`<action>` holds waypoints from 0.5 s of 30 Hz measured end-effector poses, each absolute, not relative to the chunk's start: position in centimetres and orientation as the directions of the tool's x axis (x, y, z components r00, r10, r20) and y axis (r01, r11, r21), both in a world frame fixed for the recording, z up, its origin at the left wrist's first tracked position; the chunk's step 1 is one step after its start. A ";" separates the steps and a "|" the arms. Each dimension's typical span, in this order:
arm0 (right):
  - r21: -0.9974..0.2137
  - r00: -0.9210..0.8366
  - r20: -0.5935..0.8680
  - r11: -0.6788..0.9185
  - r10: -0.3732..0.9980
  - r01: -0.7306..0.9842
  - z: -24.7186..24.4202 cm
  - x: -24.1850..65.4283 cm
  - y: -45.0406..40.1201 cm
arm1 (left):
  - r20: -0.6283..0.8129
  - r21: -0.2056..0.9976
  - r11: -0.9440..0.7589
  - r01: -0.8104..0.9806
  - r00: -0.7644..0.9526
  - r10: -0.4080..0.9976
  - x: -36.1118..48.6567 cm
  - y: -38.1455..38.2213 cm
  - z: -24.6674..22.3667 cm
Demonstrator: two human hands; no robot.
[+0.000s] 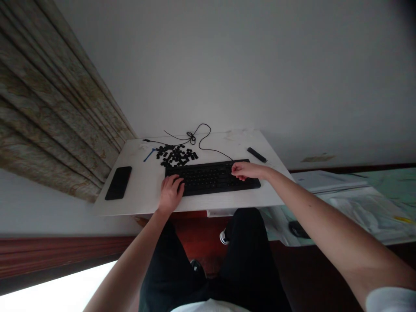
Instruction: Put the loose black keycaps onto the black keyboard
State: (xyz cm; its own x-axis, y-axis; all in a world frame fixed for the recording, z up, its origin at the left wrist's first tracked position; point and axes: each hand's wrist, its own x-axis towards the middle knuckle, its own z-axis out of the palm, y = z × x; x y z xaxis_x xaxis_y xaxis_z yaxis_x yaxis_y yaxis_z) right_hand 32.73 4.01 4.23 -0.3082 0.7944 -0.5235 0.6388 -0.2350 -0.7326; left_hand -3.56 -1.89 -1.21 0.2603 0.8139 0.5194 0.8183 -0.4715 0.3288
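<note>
A black keyboard [208,178] lies flat on the white desk, its left and middle parts showing rows of keys. My left hand [171,190] rests on the keyboard's left end, fingers apart and touching its top. Over the right part of the keyboard is my right hand [243,170], with thumb and fingers pinched together. Whatever is between those fingertips is too small to make out. Just behind the keyboard's left half, a pile of small black keycaps [175,155] is scattered. A thin blue tool [149,155] lies left of the pile.
A black phone [118,183] lies at the desk's left side. The keyboard's cable [211,149] runs back to a tied loop near the wall. A dark bar-shaped object [256,154] lies at the back right. A patterned curtain [58,95] hangs left of the desk [146,201].
</note>
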 end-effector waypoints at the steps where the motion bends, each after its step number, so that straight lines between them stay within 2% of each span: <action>1: -0.716 -0.303 -0.514 -0.207 0.802 0.667 4.3 32.7 4.0 | 0.516 0.335 -0.446 0.830 0.234 0.824 -4.9 -1.6 -1.2; 5: -0.629 -0.251 -0.412 -0.073 0.876 0.774 4.8 31.7 4.4 | 0.463 0.393 -0.378 0.838 0.175 0.869 -9.1 -0.7 -1.5; 9: -0.636 -0.253 -0.278 0.020 0.927 0.772 5.1 28.7 5.3 | 0.418 0.486 -0.314 0.816 0.098 0.903 -10.2 -0.4 -2.0; 15: -0.618 -0.223 -0.104 0.113 0.969 0.778 4.5 21.8 8.7 | 0.375 0.461 -0.343 0.818 0.171 0.911 -9.8 0.0 -2.6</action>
State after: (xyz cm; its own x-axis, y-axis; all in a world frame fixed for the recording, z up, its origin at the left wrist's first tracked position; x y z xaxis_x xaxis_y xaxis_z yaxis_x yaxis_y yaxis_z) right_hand 21.77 8.68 4.47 -0.2230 0.9692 -0.1044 0.7785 0.1126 -0.6175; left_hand -9.80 0.04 -2.55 0.1707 0.9112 0.3750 0.8182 -0.3431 0.4613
